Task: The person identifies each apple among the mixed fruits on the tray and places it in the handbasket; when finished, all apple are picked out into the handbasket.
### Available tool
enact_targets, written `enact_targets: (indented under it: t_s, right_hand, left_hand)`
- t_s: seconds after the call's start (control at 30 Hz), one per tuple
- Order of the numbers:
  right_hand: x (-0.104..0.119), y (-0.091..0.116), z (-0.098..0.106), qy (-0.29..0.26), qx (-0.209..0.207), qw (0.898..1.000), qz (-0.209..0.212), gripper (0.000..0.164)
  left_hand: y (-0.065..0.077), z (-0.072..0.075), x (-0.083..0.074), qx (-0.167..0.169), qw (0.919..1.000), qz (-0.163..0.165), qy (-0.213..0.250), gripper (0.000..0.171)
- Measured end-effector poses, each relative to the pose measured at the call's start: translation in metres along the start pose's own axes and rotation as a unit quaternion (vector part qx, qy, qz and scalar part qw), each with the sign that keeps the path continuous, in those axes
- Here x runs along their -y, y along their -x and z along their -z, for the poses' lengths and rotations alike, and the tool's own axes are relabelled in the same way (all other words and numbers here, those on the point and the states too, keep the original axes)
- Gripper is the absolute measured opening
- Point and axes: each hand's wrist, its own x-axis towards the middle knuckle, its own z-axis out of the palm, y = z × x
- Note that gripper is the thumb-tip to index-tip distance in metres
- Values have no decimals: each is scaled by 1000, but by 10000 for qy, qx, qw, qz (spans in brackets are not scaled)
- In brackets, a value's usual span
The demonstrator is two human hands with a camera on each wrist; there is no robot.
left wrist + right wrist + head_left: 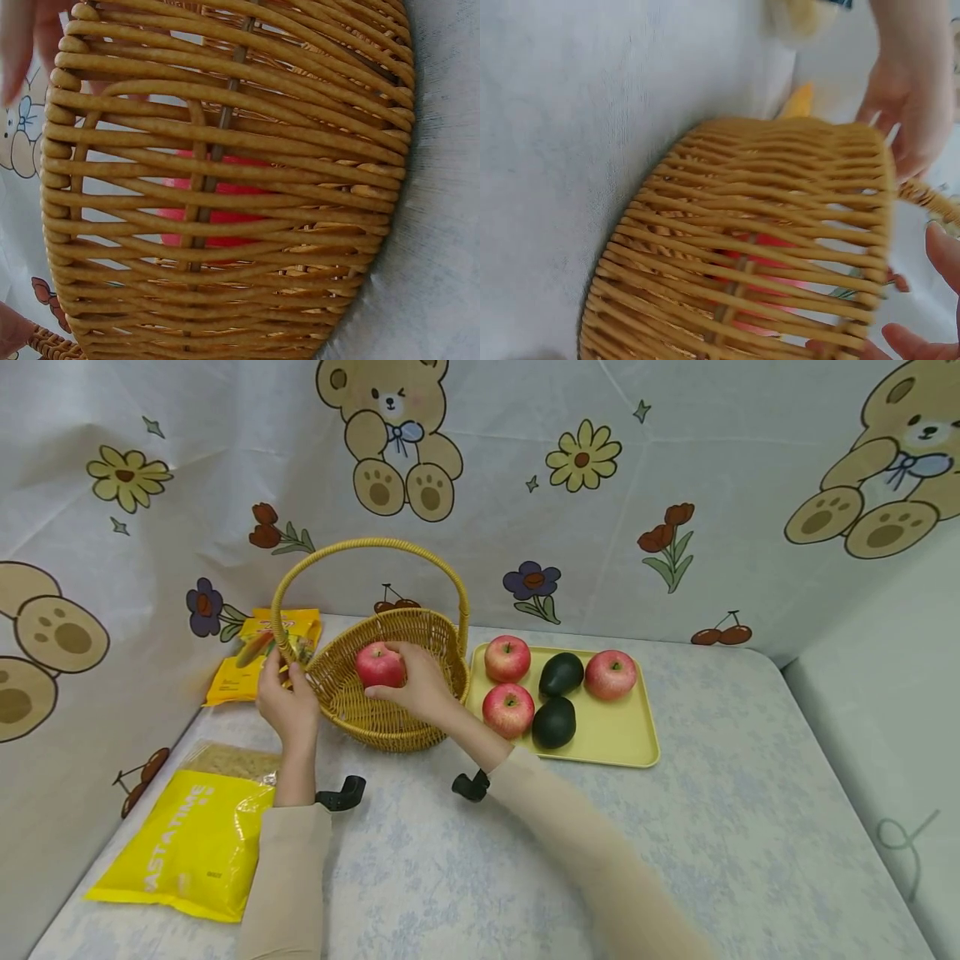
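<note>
A wicker basket [386, 742] with a tall arched handle [371, 543] stands on the table. The left hand [288, 702] holds the handle low on its left side, fingers curled round it near the rim. Inside the basket is a red apple [378, 667], showing through the weave in both wrist views. Over the basket, the right hand [422, 685] has its thumb and fingers spread around the apple's right side in the head view. From the right wrist, its fingers [943, 255] appear above the rim, apart from the apple, which sits lower behind the weave.
Right of the basket, a yellow tray [611, 739] bears three apples [508, 710] and two dark avocados [555, 722]. A yellow pasta bag [198, 843] lies at the front left. Behind the left hand is another yellow packet [232, 681]. A printed cloth [480, 460] hangs behind the table.
</note>
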Motion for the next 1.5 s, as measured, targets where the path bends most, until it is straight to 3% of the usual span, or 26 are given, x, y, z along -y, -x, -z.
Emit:
enact_targets:
  t_s: [0.2,0.47,0.63,0.8,0.93,1.17,1.33,1.5]
  right_hand:
    - [5,28,19,-107,107,9985,528,76]
    - [5,66,58,-403,195,9970,634,72]
    - [-2,88,90,-535,-48,9968,586,72]
    - [-16,104,125,-773,-550,9934,642,72]
    - [-33,112,151,-728,-1034,9908,487,72]
    - [-67,122,187,-466,-1858,9813,-159,69]
    - [-88,125,202,-335,-2276,9722,-426,72]
    - [-108,122,208,-253,-2396,9680,-697,75]
  left_hand:
    - [1,0,-3,-5,10000,30,-8,33]
    - [2,0,-4,-26,10000,14,12,33]
    - [2,-1,-4,15,10000,46,25,33]
    - [2,-2,-2,42,9999,108,-55,33]
    - [2,-2,-1,37,9999,100,-58,33]
    - [3,-2,-1,34,10000,72,-43,33]
    - [1,-2,0,49,9999,59,-80,33]
    - [1,-1,0,35,9999,76,-76,33]
